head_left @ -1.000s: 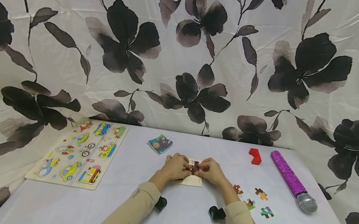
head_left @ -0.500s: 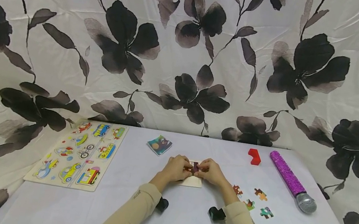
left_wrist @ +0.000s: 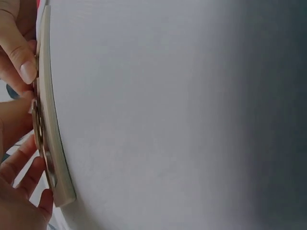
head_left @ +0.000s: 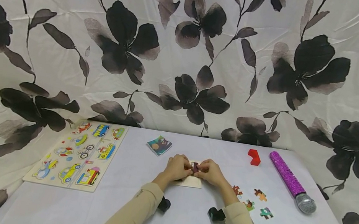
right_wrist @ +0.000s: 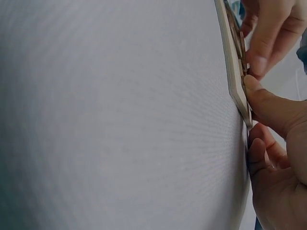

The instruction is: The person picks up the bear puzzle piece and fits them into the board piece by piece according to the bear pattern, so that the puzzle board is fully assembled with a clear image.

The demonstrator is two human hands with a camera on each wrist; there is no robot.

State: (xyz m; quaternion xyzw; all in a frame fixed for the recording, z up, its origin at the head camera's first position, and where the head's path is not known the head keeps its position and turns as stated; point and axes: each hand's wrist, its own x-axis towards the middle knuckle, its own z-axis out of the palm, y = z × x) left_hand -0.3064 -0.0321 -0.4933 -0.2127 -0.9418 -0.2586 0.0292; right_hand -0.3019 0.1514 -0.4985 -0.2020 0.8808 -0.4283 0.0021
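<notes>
Mid-table, a small pale wooden puzzle board lies flat, with a dark brown puzzle piece showing between the hands. The left hand and the right hand meet over the board, thumbs and fingertips pinching at the brown piece from either side. In the left wrist view, thin pieces stand slightly proud of the board's edge, under the left hand's fingers. From the right wrist, the right thumb presses at the board's edge. The fingers hide much of the board.
Several loose jigsaw pieces lie beside the right forearm. A purple glitter microphone and a red angular block are at the right. Back left are a vehicle puzzle board and a small picture card.
Both hands stay at the board, with only slight finger shifts over the brown piece. The left forearm has edged a little to the right.
</notes>
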